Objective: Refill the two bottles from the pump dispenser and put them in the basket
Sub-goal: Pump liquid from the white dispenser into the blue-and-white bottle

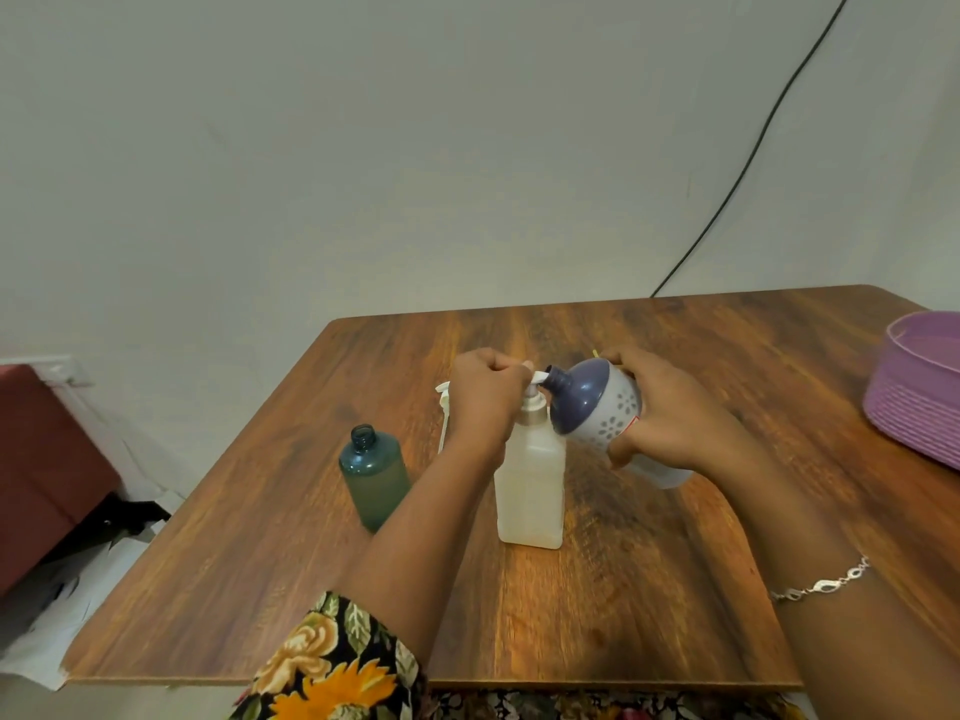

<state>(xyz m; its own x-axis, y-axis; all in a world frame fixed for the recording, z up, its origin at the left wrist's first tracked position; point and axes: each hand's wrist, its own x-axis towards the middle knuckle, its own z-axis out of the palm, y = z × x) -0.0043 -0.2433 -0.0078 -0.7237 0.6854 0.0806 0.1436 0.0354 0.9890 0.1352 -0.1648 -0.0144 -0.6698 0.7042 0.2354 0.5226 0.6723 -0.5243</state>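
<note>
A clear square pump dispenser stands mid-table. My left hand is closed over its white pump head. My right hand grips a white bottle with a dark blue top and flower print, tilted so its open neck meets the pump's spout. A teal bottle stands upright and uncapped to the left, holding greenish liquid. The purple basket sits at the table's right edge.
A white pump cap with its tube lies behind my left hand. The wooden table ends at a wall at the back. A black cable runs down the wall. A dark red seat stands left of the table.
</note>
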